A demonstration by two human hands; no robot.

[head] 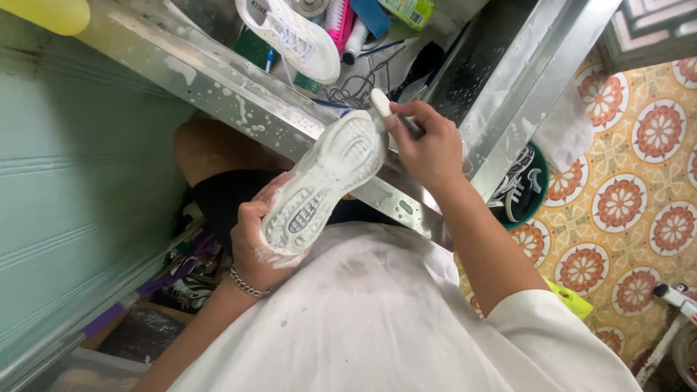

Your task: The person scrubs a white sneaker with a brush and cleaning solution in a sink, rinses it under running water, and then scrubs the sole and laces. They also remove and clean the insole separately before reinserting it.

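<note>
Head camera, looking down: a person in a white shirt scrubs the upturned sole of a white sneaker [324,185] at the near edge of a foam-spattered metal worktop [239,91]. The left hand [254,243], a chain bracelet at its wrist, is clamped around the heel end and holds the shoe sole-up, just above the lap. The right hand [428,149] is closed on a small white brush [381,103], whose head meets the toe end of the sole.

White suds cover the sole from heel to toe and cling to the left hand's fingers — by the look of it the scrubbing is well advanced, though nothing has been rinsed off yet. A second white sneaker [290,33] lies farther back on the worktop among brushes and a tangle of dark laces; whether it has been cleaned cannot be told. To the right, on the patterned tile floor [639,189], a green basin [524,190] holds black-and-white shoes — these show no foam and appear to await their turn.
</note>
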